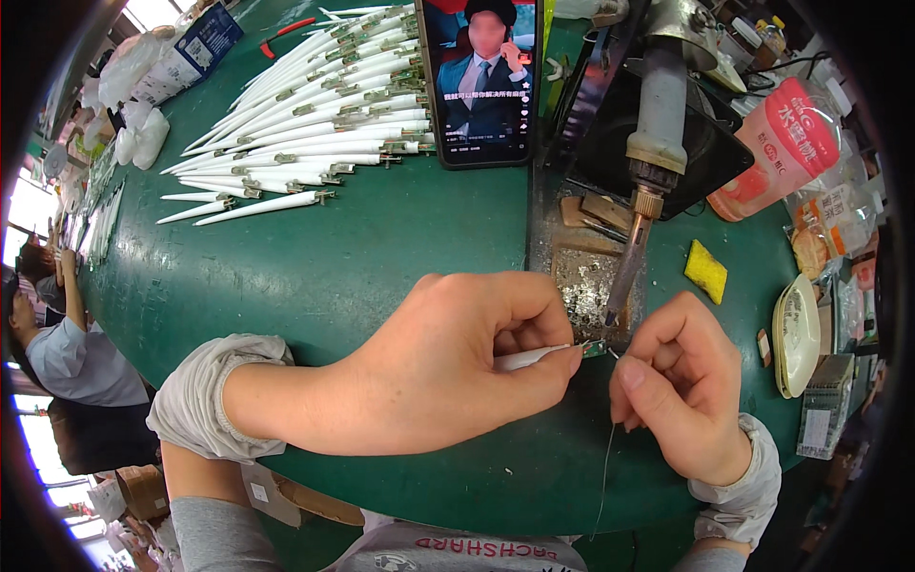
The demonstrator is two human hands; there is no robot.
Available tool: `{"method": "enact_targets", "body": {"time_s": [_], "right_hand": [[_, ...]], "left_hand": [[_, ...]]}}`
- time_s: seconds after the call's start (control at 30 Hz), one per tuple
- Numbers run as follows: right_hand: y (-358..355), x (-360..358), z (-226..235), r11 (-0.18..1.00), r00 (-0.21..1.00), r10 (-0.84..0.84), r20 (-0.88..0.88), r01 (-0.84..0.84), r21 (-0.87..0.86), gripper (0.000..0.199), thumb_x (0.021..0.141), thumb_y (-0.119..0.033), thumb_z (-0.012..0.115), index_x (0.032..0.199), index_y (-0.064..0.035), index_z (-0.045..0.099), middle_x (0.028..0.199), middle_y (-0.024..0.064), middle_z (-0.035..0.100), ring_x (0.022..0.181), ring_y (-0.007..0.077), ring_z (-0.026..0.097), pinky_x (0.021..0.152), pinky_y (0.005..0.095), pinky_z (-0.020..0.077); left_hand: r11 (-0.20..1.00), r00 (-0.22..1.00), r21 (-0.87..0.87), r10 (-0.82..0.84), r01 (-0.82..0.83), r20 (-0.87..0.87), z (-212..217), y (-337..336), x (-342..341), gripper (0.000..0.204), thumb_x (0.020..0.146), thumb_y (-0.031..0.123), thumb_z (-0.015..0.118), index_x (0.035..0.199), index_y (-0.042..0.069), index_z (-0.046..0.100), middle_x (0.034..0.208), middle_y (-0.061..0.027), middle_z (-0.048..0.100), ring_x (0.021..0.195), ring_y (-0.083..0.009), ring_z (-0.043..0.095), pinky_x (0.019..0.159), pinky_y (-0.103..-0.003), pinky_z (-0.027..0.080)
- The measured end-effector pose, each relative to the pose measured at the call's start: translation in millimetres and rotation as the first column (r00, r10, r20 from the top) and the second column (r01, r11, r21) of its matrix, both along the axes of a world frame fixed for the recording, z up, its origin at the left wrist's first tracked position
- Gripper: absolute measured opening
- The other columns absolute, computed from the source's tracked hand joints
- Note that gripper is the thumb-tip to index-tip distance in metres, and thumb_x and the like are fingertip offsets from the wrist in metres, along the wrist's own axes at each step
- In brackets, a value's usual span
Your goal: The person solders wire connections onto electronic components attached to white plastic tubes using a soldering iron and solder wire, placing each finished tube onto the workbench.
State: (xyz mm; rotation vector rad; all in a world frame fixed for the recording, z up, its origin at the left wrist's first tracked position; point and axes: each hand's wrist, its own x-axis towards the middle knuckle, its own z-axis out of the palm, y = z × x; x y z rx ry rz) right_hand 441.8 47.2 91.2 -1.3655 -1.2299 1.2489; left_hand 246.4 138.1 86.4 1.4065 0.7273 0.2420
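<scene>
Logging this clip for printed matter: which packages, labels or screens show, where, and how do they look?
Black-framed smartphone: propped upright at table's far edge, screen lit with video.
Pink-labelled clear plastic bottle: far right, lying tilted.
Blue-and-white cardboard box: far left corner.
Small grey printed carton: right edge, near the right hand.

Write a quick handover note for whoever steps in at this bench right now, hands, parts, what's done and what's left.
Left hand: pinches a white stick, its small board end at the soldering iron tip.
Right hand: feeds thin solder wire toward that joint.
The iron sits fixed in its stand above a solder-spattered plate.
Done: cannot tell; a pile of white sticks lies at the far left.
Left: this joint is not finished.
</scene>
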Motion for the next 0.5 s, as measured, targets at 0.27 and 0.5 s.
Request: {"method": "enact_targets", "body": {"time_s": [0.27,0.5], "right_hand": [[6.5,-4.0,-0.4,1.0,0.996,-0.003,0.092,0.0,0.026,0.012,0.082,0.0,0.061,0.083,-0.0006,0.049,0.06,-0.0021,0.053,0.052,0.0007,0.046,0.047,0.017,0.0325],[8.6,-1.4,-4.0,0.998,0.999,0.033,-0.014,-0.032,0.045,0.012,0.084,0.002,0.059,0.088,0.0008,0.048,0.067,0.0004,0.054,0.057,0.0018,0.049,0.05,0.0166,0.034]], "left_hand": [[0.996,1.0,0.093,0.001,-0.003,0.021,0.1,1.8,-0.6,0.007,0.086,0.001,0.063,0.09,-0.002,0.057,0.08,-0.0009,0.06,0.072,-0.0021,0.053,0.058,-0.018,0.041],[0.984,0.994,0.179,-0.003,-0.017,0.111,-5.7,2.3,0.9,0.008,0.086,0.0,0.062,0.091,-0.003,0.058,0.078,-0.0012,0.059,0.071,-0.0023,0.052,0.057,-0.018,0.04]]}}
